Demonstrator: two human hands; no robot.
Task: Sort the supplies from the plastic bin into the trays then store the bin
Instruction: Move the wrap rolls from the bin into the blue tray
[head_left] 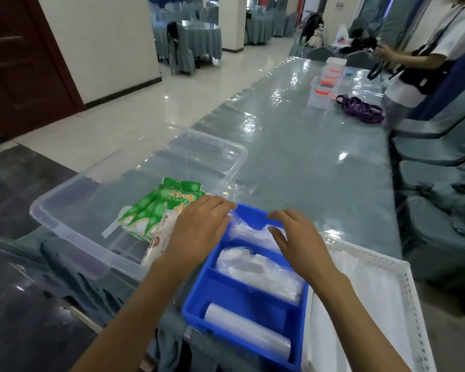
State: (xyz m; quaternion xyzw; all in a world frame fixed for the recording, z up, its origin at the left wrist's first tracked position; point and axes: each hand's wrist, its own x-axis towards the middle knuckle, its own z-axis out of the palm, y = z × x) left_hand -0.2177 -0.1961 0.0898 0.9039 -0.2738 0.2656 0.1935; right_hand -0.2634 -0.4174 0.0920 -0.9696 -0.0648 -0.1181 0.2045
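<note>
**Inspector:** Two hands are showing. What is each one doing?

**Operator:** The left hand is reaching forward, palm down, fingers extended and relaxed, its fingertips lying at the far left edge of the blue tray. Its grip is slack and holding nothing. The right hand is hovering over the tray's far compartment, palm down, fingers spread and slightly bent; its grip is also loose and enclosing nothing.

**Inspector:** Where are the supplies sitting?

**Operator:** The plastic bin is standing on the table, just left of the blue tray. Green packets and a white packet are lying inside it. Clear plastic bags are filling the tray's far and middle compartments; a white roll is lying in the near one. A white perforated tray is sitting just right of the blue one.

**Inspector:** Any readable labels?

**Operator:** Yellow characters are showing on the green packets, but blur is making them illegible. The white packet's print is too small to read.

**Inspector:** Anything obscured?

**Operator:** The left forearm is covering part of the white packet. The frame edge is cutting off both trays' near ends. Contents of the white tray are appearing only as pale sheets.
</note>
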